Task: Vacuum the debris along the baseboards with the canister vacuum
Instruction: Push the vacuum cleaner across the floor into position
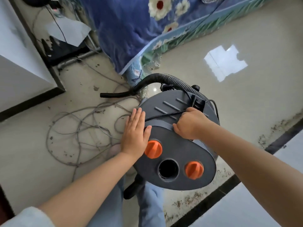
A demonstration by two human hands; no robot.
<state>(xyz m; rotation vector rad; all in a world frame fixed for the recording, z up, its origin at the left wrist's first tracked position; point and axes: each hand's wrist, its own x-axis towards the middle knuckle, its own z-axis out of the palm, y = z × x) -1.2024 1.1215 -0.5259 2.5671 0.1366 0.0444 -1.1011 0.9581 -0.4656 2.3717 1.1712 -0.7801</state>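
Observation:
A dark grey canister vacuum (178, 145) with two orange knobs and a round port on its top stands on the floor in front of me. My left hand (135, 133) lies flat with straight fingers against the canister's left side. My right hand (190, 123) is curled around the thin black power cord (164, 115) that runs across the lid. A black ribbed hose (164, 77) arcs from the canister's far side down to the floor at the left. Brown debris (188, 200) lies along the black baseboard (213, 195) at the right.
A tangle of grey cables (78, 128) sprawls over the floor to the left. A bed with a blue flowered blanket (134, 30) stands behind the vacuum. More crumbs sit by the far right baseboard (278, 138). A white cabinet edge (24, 76) is at the left.

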